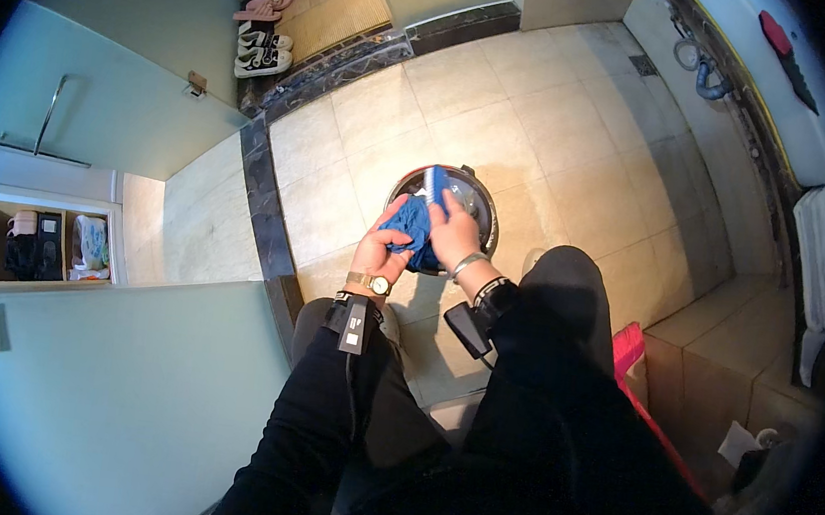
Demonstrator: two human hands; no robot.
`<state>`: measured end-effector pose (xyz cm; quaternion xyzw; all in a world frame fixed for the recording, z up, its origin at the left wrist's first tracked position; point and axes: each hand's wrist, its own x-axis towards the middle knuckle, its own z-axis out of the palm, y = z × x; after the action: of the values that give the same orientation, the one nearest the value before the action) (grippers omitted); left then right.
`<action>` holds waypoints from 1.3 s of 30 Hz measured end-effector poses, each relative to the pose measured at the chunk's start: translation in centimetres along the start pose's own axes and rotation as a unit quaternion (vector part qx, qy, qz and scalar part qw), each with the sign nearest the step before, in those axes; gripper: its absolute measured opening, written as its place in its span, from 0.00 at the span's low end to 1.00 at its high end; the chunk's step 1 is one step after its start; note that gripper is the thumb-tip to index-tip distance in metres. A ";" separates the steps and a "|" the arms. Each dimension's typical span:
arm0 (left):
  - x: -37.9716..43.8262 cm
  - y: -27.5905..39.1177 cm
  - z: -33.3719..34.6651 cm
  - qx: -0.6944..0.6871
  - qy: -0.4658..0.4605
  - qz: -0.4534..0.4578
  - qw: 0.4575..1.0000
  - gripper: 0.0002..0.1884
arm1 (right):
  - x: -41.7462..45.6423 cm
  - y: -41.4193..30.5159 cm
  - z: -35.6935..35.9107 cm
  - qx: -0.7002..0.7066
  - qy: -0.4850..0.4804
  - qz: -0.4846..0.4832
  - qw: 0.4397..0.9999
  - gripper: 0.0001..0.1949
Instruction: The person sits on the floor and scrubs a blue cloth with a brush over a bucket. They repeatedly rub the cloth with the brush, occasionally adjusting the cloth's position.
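Note:
A round dark-rimmed basin or bucket (pixel 492 228) stands on the tiled floor between my knees; what lies inside is partly hidden by my hands. Over its left side, my left hand (pixel 379 254) grips a bunched blue cloth (pixel 407 221). My right hand (pixel 453 239) holds a blue brush with pale bristles (pixel 437 183), slightly blurred, over the cloth. Part of the cloth hangs down at the near rim, below my right hand.
Shoes and slippers (pixel 264 57) line a raised doorway at the upper left. A frosted glass door (pixel 89 103) stands at the left. A tiled ledge (pixel 720 343) and a pink item (pixel 628 348) are at my right.

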<state>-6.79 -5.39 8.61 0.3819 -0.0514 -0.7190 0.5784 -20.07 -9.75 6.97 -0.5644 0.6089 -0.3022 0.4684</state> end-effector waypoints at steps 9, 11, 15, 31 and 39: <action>-4.0 2.0 0.3 -0.138 -0.043 0.042 0.989 0.33 | -3.5 -2.6 -3.9 0.349 -0.199 0.095 0.911 0.24; -5.1 2.0 -0.4 -0.159 -0.036 0.043 0.986 0.31 | -5.7 -2.6 -3.9 0.344 -0.220 0.092 0.908 0.19; -4.3 -0.7 -1.9 -0.123 -0.010 0.039 0.992 0.30 | -9.3 0.1 -3.6 0.350 -0.235 0.097 0.902 0.39; -10.8 -4.3 -1.0 0.013 0.023 0.070 0.997 0.45 | -12.5 1.0 -3.6 0.330 -0.299 0.174 0.879 0.08; -9.3 -4.9 -2.5 0.045 0.129 0.072 0.988 0.25 | -10.3 -0.2 -4.3 0.503 -0.261 0.174 0.806 0.13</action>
<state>-8.78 5.20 8.94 0.4925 -0.0365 -0.6170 0.6127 -24.65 -0.52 11.15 -0.1924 0.3141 -0.3207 0.8726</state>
